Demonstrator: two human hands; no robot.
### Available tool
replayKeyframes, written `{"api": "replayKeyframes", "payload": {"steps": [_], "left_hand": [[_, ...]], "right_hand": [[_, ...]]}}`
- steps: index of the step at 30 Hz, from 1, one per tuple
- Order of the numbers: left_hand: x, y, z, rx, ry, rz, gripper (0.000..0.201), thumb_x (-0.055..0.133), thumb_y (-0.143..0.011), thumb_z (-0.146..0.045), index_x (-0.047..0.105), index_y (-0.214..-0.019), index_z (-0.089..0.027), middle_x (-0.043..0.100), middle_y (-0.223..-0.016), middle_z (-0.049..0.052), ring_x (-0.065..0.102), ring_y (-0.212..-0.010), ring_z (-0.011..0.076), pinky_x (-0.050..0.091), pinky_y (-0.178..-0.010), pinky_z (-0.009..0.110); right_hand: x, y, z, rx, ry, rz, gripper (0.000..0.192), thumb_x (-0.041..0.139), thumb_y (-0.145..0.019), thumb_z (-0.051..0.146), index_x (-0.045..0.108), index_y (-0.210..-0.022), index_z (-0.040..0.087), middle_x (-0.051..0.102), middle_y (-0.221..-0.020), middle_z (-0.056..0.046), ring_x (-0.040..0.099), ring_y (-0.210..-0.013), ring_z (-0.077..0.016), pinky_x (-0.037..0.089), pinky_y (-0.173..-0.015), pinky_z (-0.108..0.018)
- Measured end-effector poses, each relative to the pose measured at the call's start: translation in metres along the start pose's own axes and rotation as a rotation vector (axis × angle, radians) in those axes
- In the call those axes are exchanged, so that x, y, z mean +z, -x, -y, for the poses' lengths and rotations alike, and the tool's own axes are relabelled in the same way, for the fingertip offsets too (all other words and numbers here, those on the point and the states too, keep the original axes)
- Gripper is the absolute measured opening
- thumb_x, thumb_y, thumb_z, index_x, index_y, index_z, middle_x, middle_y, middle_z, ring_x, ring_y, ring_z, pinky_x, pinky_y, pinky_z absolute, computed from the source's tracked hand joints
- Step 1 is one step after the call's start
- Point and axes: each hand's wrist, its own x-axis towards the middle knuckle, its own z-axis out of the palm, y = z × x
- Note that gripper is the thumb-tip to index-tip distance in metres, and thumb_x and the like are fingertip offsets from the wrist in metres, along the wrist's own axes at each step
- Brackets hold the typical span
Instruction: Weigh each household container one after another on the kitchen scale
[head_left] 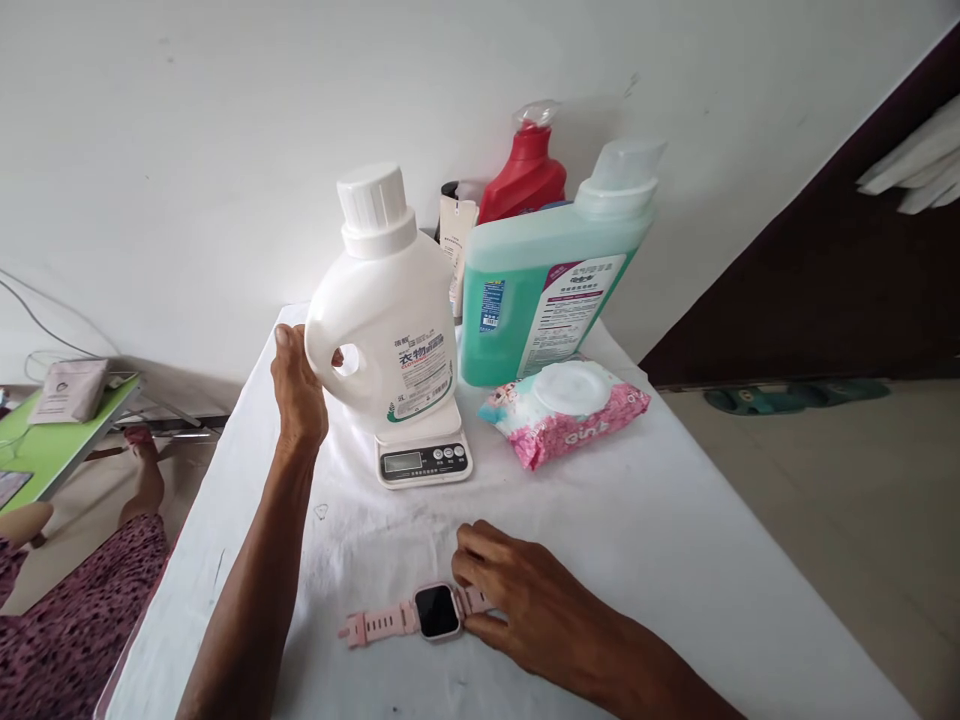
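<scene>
Gripping the handle of a white laundry detergent jug (390, 310), the person's left hand (298, 385) has its fingers curled round the grip and thumb pressed against the outer edge, apparently steadying the jug where it stands on a small digital kitchen scale (424, 452). The jug stands upright, its long axis vertical, ribbed white cap (373, 198) at the top and printed label turned toward the camera; its handle faces the person's left, which is likely why that hand takes it. The scale's display and buttons face the person, though the reading is too small to make out.

Nearer the table's front edge, the right hand (525, 600) lies palm-down with fingers loosely bent, fingertips touching one strap of a pink smartwatch (431, 612) (its dark screen faces up). The watch lies flat on the white tablecloth (675, 540), its long axis running roughly left to right, the free strap pointing to the person's left.

Behind the scale stand a large bottle of green liquid (540, 280) and a red bottle (525, 175), both against the wall. A pink pack of wet wipes (562, 410) lies just right of the scale. At far left, a green folding table (52, 440) and another person's patterned sleeve (67, 620) are visible.
</scene>
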Motion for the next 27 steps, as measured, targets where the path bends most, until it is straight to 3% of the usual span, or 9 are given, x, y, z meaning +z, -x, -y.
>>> {"api": "replayKeyframes", "payload": {"steps": [6,10,14,17,21,27], "left_hand": [[-0.005,-0.013,0.014,-0.061,0.229,-0.027,0.077,0.036,-0.084,-0.094,0.062,-0.075,-0.022,0.054,-0.063,0.003,0.061,-0.068,0.0187,0.053,-0.066,0.030],[-0.013,-0.020,0.047,-0.172,0.264,-0.118,0.079,0.036,-0.084,-0.094,0.062,-0.072,-0.021,0.054,-0.059,0.003,0.064,-0.066,0.0197,0.054,-0.066,0.030],[-0.019,-0.014,0.089,-0.284,0.186,-0.276,0.063,0.051,-0.088,-0.081,0.063,-0.073,-0.021,0.062,-0.064,0.004,0.065,-0.067,0.0191,0.051,-0.061,0.028],[-0.023,-0.005,0.106,-0.333,0.025,-0.312,0.055,0.053,-0.092,-0.070,0.063,-0.072,-0.020,0.062,-0.062,0.003,0.060,-0.064,0.0185,0.047,-0.057,0.028],[-0.028,0.001,0.109,-0.270,-0.188,-0.230,0.053,0.051,-0.095,-0.063,0.059,-0.065,-0.020,0.057,-0.057,0.002,0.052,-0.060,0.0169,0.044,-0.057,0.030],[-0.030,0.002,0.108,-0.156,-0.300,-0.090,0.058,0.049,-0.092,-0.070,0.060,-0.066,-0.020,0.060,-0.063,0.003,0.053,-0.063,0.0170,0.047,-0.064,0.031]], "right_hand": [[0.016,-0.017,0.016,-0.144,0.039,0.066,0.011,0.068,-0.094,0.023,0.062,-0.086,0.019,0.066,-0.097,-0.004,0.061,-0.092,-0.0191,0.046,-0.071,-0.029],[0.014,-0.027,0.008,-0.145,-0.200,0.060,0.032,0.088,-0.079,0.042,0.064,-0.078,0.020,0.064,-0.088,0.001,0.060,-0.079,-0.0151,0.042,-0.065,-0.026],[0.006,-0.029,-0.024,-0.061,-0.456,-0.198,0.037,0.083,-0.084,0.036,0.056,-0.065,0.019,0.057,-0.072,0.003,0.052,-0.064,-0.0100,0.037,-0.062,-0.024],[0.011,-0.032,-0.042,-0.076,-0.422,-0.352,0.045,0.072,-0.091,0.035,0.043,-0.060,0.019,0.049,-0.062,0.004,0.044,-0.057,-0.0091,0.029,-0.057,-0.026],[0.025,-0.040,-0.050,-0.131,-0.276,-0.501,0.051,0.062,-0.098,0.033,0.031,-0.059,0.020,0.038,-0.057,0.005,0.035,-0.053,-0.0083,0.023,-0.055,-0.027],[0.031,-0.046,-0.051,-0.214,-0.064,-0.695,0.048,0.055,-0.103,0.026,0.034,-0.060,0.021,0.040,-0.057,0.004,0.035,-0.053,-0.0090,0.024,-0.054,-0.027]]}}
